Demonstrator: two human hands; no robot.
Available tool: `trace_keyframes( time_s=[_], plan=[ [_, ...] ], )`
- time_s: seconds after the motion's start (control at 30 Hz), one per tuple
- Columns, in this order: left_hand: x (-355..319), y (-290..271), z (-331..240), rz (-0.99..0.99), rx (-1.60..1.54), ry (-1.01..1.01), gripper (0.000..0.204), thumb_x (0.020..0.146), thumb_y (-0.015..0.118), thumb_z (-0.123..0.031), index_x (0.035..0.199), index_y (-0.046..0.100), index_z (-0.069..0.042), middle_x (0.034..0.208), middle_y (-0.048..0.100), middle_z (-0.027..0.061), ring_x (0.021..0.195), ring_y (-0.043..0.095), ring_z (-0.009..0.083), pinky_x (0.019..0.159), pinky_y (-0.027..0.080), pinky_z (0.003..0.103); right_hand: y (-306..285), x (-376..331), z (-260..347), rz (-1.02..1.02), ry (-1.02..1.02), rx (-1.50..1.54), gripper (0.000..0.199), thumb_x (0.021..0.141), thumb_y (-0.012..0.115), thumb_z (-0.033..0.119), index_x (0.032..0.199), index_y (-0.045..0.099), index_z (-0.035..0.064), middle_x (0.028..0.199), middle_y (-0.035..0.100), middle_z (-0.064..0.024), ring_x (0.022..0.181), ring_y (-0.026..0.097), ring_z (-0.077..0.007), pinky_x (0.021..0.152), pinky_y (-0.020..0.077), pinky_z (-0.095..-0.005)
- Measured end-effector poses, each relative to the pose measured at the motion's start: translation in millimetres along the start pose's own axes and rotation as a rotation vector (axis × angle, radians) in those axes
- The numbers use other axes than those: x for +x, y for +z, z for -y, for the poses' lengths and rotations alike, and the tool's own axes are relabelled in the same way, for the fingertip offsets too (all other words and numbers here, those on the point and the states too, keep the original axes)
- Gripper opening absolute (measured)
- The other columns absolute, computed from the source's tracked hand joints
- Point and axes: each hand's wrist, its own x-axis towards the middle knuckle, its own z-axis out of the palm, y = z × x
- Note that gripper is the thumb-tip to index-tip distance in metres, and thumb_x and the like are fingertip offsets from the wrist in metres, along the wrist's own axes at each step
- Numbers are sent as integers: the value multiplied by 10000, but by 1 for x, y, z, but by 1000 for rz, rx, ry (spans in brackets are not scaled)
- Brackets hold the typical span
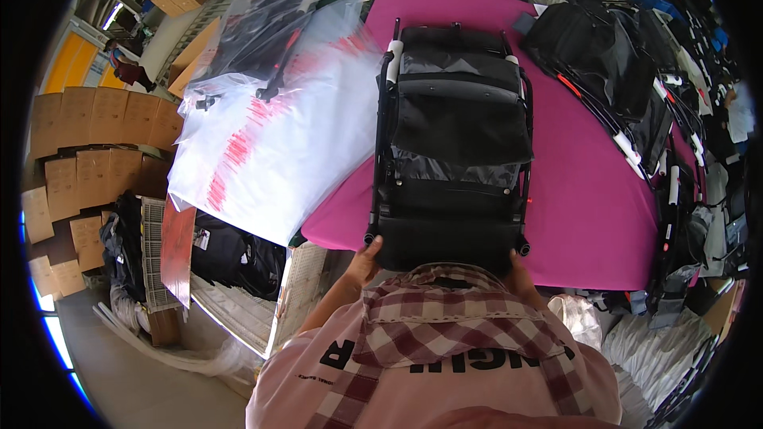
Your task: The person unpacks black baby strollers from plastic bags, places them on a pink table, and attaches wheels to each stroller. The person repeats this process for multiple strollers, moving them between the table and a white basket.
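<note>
A black stroller frame [465, 131] with a dark fabric seat lies lengthwise before me on the pink-covered table [596, 230]. White sleeves show on its side tubes near the far end. My left hand [366, 262] grips its near left corner, thumb on top beside the round tube end, the other fingers mostly hidden below. At the near right corner, my right hand [518, 272] holds the frame too, partly covered by my clothing and the frame. A smooth black panel [449, 242] spans the near end between both hands.
More folded stroller frames [600, 59] lie at the table's right. Left of mine, a plastic-wrapped black stroller [262, 40] rests on white sheeting [278, 167] with red marks. Cardboard boxes [103, 115] stack at far left. A white crate [298, 294] with black bags stands below left.
</note>
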Motion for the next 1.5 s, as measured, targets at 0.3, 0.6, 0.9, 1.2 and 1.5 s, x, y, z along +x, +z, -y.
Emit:
trace_keyframes(
  time_s=[0.3, 0.6, 0.9, 1.2, 1.5],
  plan=[
    [21, 3, 8, -325, 433, 161, 575, 887, 605, -501, 1186, 550, -12, 981, 643, 106, 763, 638, 190, 547, 527, 331, 30, -4, 33, -500, -44, -686, 796, 875, 553, 582, 1212, 530, -139, 1121, 620, -199, 1008, 591, -282, 860, 465, -385],
    [-63, 63, -78, -399, 1100, 556, 792, 829, 688, -477, 1389, 358, -24, 1167, 595, 192, 1058, 619, 325, 856, 513, 414, 43, -61, 96, -459, -493, -1128, 565, 837, 658, 375, 1212, 529, -27, 1118, 591, -228, 1044, 579, -373, 900, 464, -474],
    [-17, 32, -73, -189, 1763, 1259, 471, 753, 649, -169, 1199, 558, -48, 1241, 558, 160, 1145, 551, 326, 1003, 426, 424, 56, -36, 93, -270, -1122, -1637, 474, 676, 727, 71, 1125, 584, 17, 1051, 624, -213, 981, 593, -415, 855, 478, -469],
    [22, 58, -131, -133, 1617, 1226, 171, 782, 561, -179, 901, 558, -55, 833, 603, 81, 824, 615, 264, 766, 479, 384, 81, -15, 148, -375, -926, -1554, 218, 680, 736, 28, 873, 637, 13, 767, 659, -148, 714, 658, -316, 636, 504, -383],
    [9, 54, -97, -163, 1608, 1271, 199, 783, 538, -159, 952, 548, -54, 828, 576, 82, 820, 611, 251, 757, 480, 364, 79, -34, 153, -186, -707, -1745, 371, 664, 763, 80, 1001, 634, -5, 872, 664, -171, 845, 654, -332, 778, 512, -392]
  ],
)
